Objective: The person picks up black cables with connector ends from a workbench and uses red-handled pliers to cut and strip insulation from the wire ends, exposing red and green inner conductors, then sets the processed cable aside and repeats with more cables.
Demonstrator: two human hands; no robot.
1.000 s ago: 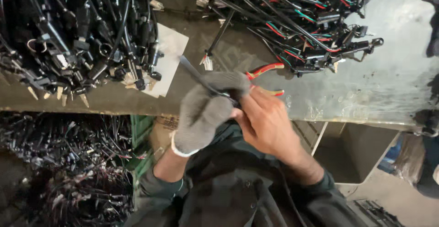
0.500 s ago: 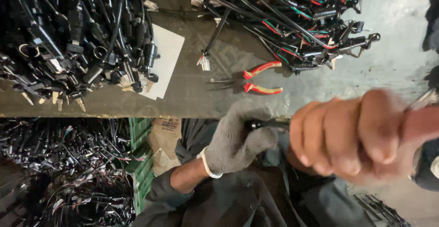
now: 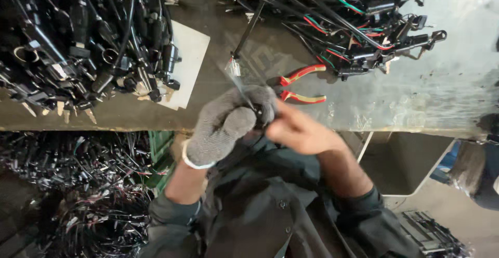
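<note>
Right hand dropped back to gloved left hand, both grips closed on black cable over scuffed bench.

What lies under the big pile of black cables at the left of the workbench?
A white paper sheet pokes out from under the black cable pile on the metal workbench. How far it extends underneath is hidden.

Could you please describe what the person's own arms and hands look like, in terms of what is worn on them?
The left hand wears a grey knitted work glove with a white band at the cuff. The right hand is bare, with no glove. Both arms are in dark sleeves pushed up the forearms, part of a dark buttoned shirt. No watch or ring is visible.
</note>
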